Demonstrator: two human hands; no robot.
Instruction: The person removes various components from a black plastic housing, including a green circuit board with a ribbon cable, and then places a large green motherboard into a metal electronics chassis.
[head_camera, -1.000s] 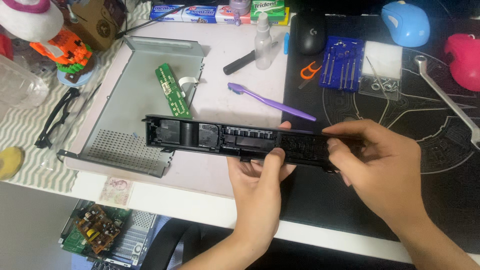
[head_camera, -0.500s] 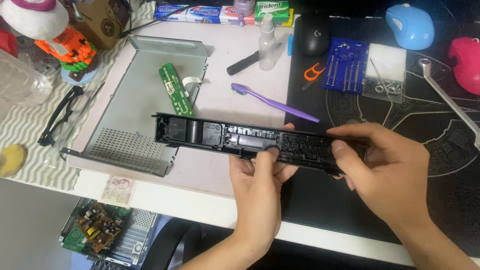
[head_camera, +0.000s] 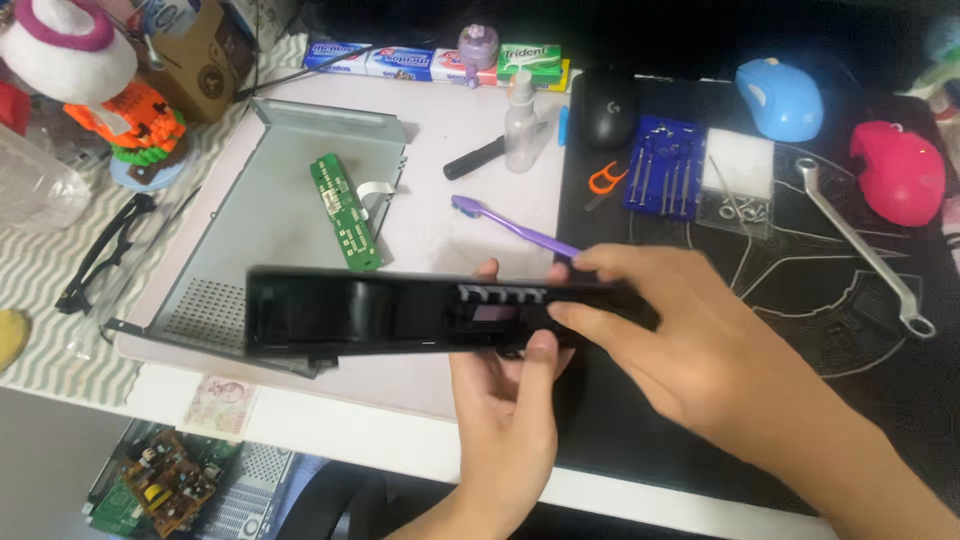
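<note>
Black plastic panel (head_camera: 400, 315), long and narrow, sits across the middle of the frame, held off the desk and roughly level, slightly motion-blurred. Left hand (head_camera: 505, 400) comes up from the lower centre and cups it from below, thumb over the near edge, fingertips showing past the far edge. Right hand (head_camera: 690, 340) enters from the lower right and clamps the right end, fingers over the top face; both hands closed on the panel. Judgement: light, thin moulded plastic with slots and ribs, so fairly stiff across but likely to flex or twist lengthwise; the unsupported left end overhangs a lot. Clip tabs, if any, would be the fragile bits; can't make them out. Glossy surface, probably a bit slippery. Best hold looks like the long edges near the middle plus one end, not the slotted area. Behind it, centre left: grey metal chassis tray (head_camera: 270, 210) with a green circuit board (head_camera: 345, 212) on it. Purple toothbrush (head_camera: 510, 227) just beyond the panel. Blue screwdriver set (head_camera: 663, 172) and wrench (head_camera: 860, 245) at upper right, well apart.
</note>
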